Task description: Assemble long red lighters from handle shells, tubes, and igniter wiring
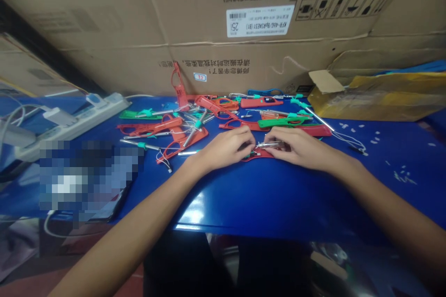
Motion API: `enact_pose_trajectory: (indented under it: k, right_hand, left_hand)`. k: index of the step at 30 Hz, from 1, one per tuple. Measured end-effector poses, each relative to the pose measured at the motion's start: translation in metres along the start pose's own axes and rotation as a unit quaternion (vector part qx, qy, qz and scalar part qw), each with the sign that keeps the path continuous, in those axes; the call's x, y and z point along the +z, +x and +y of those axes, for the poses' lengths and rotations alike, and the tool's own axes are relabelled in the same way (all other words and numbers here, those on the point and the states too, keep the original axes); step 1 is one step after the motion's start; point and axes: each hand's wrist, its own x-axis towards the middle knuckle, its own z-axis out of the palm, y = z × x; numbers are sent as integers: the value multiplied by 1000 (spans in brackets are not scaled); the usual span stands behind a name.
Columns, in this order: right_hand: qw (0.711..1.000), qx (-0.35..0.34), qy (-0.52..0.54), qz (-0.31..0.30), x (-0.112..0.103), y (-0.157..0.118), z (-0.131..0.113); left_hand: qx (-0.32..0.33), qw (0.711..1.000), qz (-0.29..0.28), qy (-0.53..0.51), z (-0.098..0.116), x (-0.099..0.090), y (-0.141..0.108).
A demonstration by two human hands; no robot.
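Observation:
My right hand (296, 147) is closed, its fingertips pinching a small clear part with a metal end (271, 145), which looks like a lighter fuel tank. Beneath it lies a red lighter casing (261, 154), partly covered by both hands. My left hand (232, 148) has its fingers curled at the casing's left end, with a bit of teal plastic and thin wire at the fingertips. A metal tube (188, 152) shows to the left of my left hand; its other end is hidden. A green lighter casing (285, 121) lies just behind my right hand.
Red casings (160, 126) and metal tubes with teal collars (198, 125) are heaped behind my hands. A large cardboard box (209, 51) forms the back. A taped carton (386, 95) stands right, a power strip (80, 120) left. White scraps (404, 177) lie at right. A blurred-out patch (83, 181) covers the left front.

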Motion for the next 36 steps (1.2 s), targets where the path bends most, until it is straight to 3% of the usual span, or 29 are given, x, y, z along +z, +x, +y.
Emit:
enact_pose_trajectory:
  k: [36]
  right_hand:
    - [1000,12,-14,-1,3,-2,0]
  left_hand:
    - [8,1000,4,2,2,0,0]
